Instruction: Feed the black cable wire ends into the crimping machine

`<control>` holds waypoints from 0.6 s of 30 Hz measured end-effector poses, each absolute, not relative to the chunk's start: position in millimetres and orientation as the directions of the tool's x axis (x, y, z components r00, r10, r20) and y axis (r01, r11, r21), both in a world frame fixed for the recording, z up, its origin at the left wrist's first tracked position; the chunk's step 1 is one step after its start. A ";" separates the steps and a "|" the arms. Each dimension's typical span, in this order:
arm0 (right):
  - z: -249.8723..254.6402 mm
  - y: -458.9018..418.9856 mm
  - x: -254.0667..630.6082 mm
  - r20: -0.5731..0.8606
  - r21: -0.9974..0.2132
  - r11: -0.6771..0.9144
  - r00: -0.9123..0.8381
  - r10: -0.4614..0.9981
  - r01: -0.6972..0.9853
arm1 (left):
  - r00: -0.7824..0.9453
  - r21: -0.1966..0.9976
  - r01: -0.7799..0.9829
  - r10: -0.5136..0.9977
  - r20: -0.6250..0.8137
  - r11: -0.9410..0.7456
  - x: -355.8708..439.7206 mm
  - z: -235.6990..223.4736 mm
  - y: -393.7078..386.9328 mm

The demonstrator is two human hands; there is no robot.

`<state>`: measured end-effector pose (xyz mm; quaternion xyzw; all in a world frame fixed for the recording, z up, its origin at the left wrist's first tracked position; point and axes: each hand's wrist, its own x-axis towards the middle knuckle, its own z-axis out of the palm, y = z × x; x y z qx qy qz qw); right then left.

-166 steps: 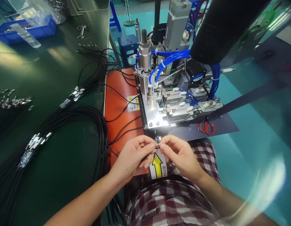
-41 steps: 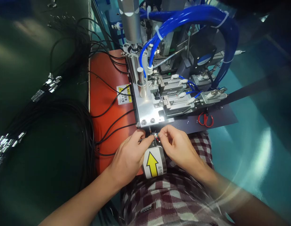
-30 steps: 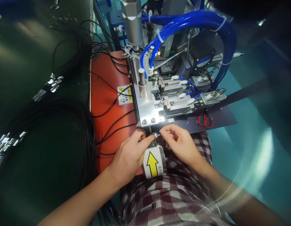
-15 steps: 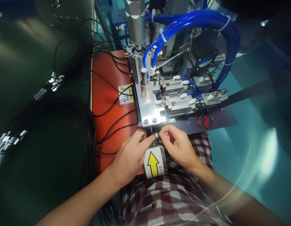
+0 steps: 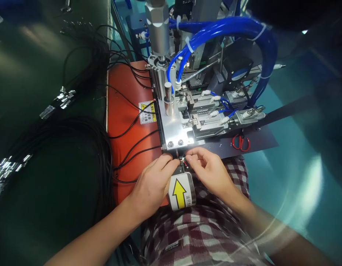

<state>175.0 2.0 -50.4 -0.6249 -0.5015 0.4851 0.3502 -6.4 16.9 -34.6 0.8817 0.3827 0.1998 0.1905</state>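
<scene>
My left hand [image 5: 154,179] is closed, thumb and forefinger pinching a black cable [image 5: 133,181] that runs in from the left; most of the held part is hidden under the fingers. From its end, thin red and white wires [image 5: 184,160] stick out between my hands. The fingertips of my right hand [image 5: 211,170] are pinched at these wires, just right of my left thumb. Both hands are at the front edge of a metal machine [image 5: 173,129], above a plate with a yellow arrow label [image 5: 180,192].
Blue air hoses [image 5: 228,27] arch over the machine. Red-handled scissors [image 5: 241,142] lie on the dark plate at right. More black cables cross the orange surface [image 5: 126,111]. Bundles of black cables with shiny metal ends [image 5: 11,166] lie on the dark green table at left.
Both hands stay at nearly the same place, with small shifts of the fingers at the wires. The view has moved slightly.
</scene>
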 end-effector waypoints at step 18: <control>-49.3 3.9 171.3 -0.091 -0.902 -0.088 0.014 0.996 0.422 | 0.630 0.471 0.605 0.748 0.209 -0.642 -5.3 -33.5 17.9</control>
